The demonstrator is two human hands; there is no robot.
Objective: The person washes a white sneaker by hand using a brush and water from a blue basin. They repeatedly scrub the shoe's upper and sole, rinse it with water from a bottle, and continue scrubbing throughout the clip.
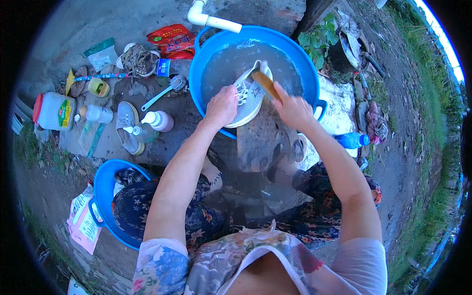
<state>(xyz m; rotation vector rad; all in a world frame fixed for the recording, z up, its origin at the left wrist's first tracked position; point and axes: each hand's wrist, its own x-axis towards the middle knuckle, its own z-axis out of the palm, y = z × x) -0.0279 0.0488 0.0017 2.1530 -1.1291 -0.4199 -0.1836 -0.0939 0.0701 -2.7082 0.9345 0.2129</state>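
A light grey sneaker (253,98) with white laces is tilted over the near rim of a large blue basin (194,81) of cloudy water. My left hand (223,105) is closed on the shoe's left side by the laces. In my right hand (296,110) is a brush (266,85) with a wooden back, held against the shoe near its heel opening. The brush's bristles are hidden from view. Below the shoe, a wet wooden board (265,145) leans at the basin's near edge.
To the left lie another grey sneaker (129,127), a pump bottle (158,121), a blue-handled scrub brush (164,93) and a clear jar (55,112). A smaller blue tub (104,189) stands beside my left knee. A white pipe (211,19) juts over the basin; a blue bottle (351,140) lies right.
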